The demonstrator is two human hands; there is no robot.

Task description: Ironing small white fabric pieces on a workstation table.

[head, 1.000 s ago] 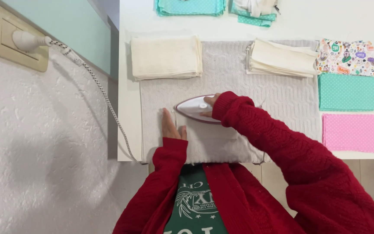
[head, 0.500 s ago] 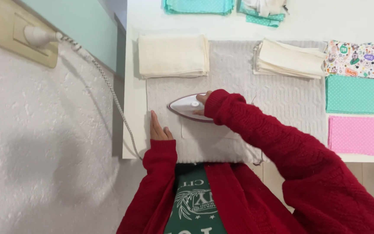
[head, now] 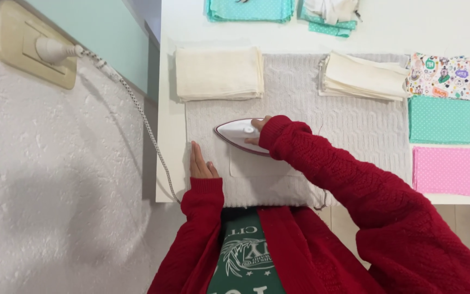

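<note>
A white and maroon iron (head: 236, 134) rests sole-down on a small cream fabric piece (head: 257, 166) laid over a grey quilted mat (head: 354, 125). My right hand (head: 258, 126), mostly covered by a red knitted sleeve, is shut on the iron's handle. My left hand (head: 199, 163) lies flat with fingers together on the mat's left edge, beside the cream piece, holding nothing.
Folded cream cloth stacks sit at back left (head: 218, 73) and back right (head: 363, 76) of the mat. Patterned (head: 444, 73), teal dotted (head: 444, 120) and pink dotted (head: 450, 170) squares lie at the right. The iron's cord (head: 142, 117) runs to a wall socket (head: 33, 51). Teal fabrics (head: 251, 10) lie at the back.
The iron and my right hand have slid left and slightly away from me across the cream piece. My left hand has shifted left to the mat's edge.
</note>
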